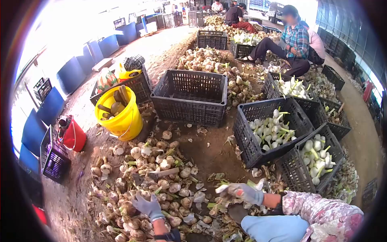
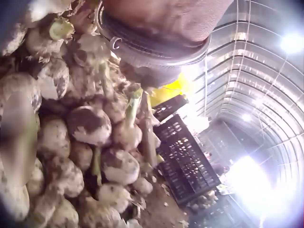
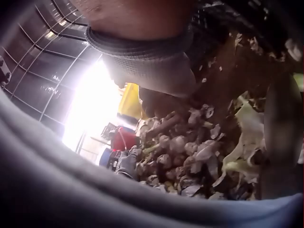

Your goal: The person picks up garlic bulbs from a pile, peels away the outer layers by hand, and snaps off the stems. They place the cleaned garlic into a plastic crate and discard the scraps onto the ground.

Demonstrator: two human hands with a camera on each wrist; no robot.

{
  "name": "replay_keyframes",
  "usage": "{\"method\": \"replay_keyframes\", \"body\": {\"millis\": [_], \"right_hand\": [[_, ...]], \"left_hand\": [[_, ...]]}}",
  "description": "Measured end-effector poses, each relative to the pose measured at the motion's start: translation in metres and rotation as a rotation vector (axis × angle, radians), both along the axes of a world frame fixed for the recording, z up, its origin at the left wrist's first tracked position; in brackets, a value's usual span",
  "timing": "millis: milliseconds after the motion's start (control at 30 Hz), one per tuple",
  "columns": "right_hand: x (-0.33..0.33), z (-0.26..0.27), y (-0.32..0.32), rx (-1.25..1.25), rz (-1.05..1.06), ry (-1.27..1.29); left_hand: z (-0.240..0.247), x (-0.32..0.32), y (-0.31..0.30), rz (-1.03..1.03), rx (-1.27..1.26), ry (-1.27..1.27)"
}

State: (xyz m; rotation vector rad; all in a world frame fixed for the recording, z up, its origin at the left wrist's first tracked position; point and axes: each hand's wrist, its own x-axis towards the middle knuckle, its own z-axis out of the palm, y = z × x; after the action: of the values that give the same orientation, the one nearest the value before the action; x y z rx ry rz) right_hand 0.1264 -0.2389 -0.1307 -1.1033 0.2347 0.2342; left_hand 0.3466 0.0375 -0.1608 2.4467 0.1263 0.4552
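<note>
In a grey glove, the left hand (image 1: 148,205) reaches over a pile of garlic bulbs (image 1: 163,184), fingers spread, with nothing visibly gripped. Its glove (image 2: 152,69) hides most of the fingers in the left wrist view, beside soiled bulbs (image 2: 90,124) with cut stems. The gloved right hand (image 1: 246,193) is bent in front of the light-blue trouser leg, above leaf scraps. A pale piece (image 1: 221,188) lies at its fingertips; whether the fingers grip it is unclear. In the right wrist view the glove (image 3: 152,73) covers the fingers. A wooden stick (image 1: 163,173) lies on the pile.
A black crate (image 1: 189,109) stands ahead, with a yellow bucket (image 1: 121,125) to its left and a red bucket (image 1: 74,135) farther left. Crates of trimmed white garlic (image 1: 272,131) stand at right. A seated person (image 1: 296,42) and others work farther back.
</note>
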Motion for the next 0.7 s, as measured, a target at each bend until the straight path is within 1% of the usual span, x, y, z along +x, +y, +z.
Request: {"method": "replay_keyframes", "body": {"millis": [33,100,133,167,233,267,300,333,367,433,467,500,567,600,633,700], "right_hand": [[0.01,-0.001,0.005,0.054,0.042,0.059],[0.03,0.018,0.017,0.018,0.072,0.028],[0.041,0.025,0.024,-0.015,0.098,-0.005],[0.05,0.024,0.031,-0.019,0.102,-0.009],[0.067,0.017,0.046,0.07,0.116,-0.048],[0.072,0.018,0.054,0.037,0.125,-0.073],[0.077,0.021,0.062,-0.001,0.128,-0.094],[0.081,0.026,0.071,0.067,0.067,-0.135],[0.079,0.008,0.077,0.093,0.024,-0.175],[0.078,0.019,0.082,0.044,-0.011,-0.125],[0.073,0.028,0.081,0.118,-0.039,-0.092],[0.07,0.031,0.079,0.113,-0.043,-0.092],[0.066,0.034,0.074,-0.163,-0.088,-0.082],[0.064,0.03,0.074,-0.253,-0.131,-0.224],[0.063,0.027,0.076,-0.255,-0.132,-0.223],[0.068,0.03,0.082,-0.16,-0.162,-0.085]], "left_hand": [[0.0,-0.011,-0.001,0.003,-0.001,0.004],[0.001,-0.026,-0.001,-0.019,-0.059,-0.254],[0.007,-0.029,-0.005,-0.017,-0.659,-0.099],[0.016,-0.032,-0.007,-0.015,-0.663,-0.104],[0.035,-0.041,-0.011,-0.038,-0.772,-0.187],[0.037,-0.048,-0.014,-0.194,-0.899,-0.2],[0.05,-0.058,-0.017,-0.296,-0.164,-0.436],[0.054,-0.07,-0.026,-0.471,-0.277,-0.415],[0.058,-0.083,-0.036,-0.642,-0.388,-0.391],[0.07,-0.111,-0.055,-0.846,-0.457,-0.333],[0.084,-0.126,-0.061,-0.755,-0.599,0.109],[0.08,-0.126,-0.061,-0.76,-0.604,0.109],[0.069,-0.127,-0.06,-0.855,-0.306,-0.168],[0.076,-0.13,-0.063,-0.842,-0.292,-0.156],[0.081,-0.132,-0.065,-0.843,-0.294,-0.155],[0.09,-0.133,-0.067,-0.785,-0.445,-0.032]]}}
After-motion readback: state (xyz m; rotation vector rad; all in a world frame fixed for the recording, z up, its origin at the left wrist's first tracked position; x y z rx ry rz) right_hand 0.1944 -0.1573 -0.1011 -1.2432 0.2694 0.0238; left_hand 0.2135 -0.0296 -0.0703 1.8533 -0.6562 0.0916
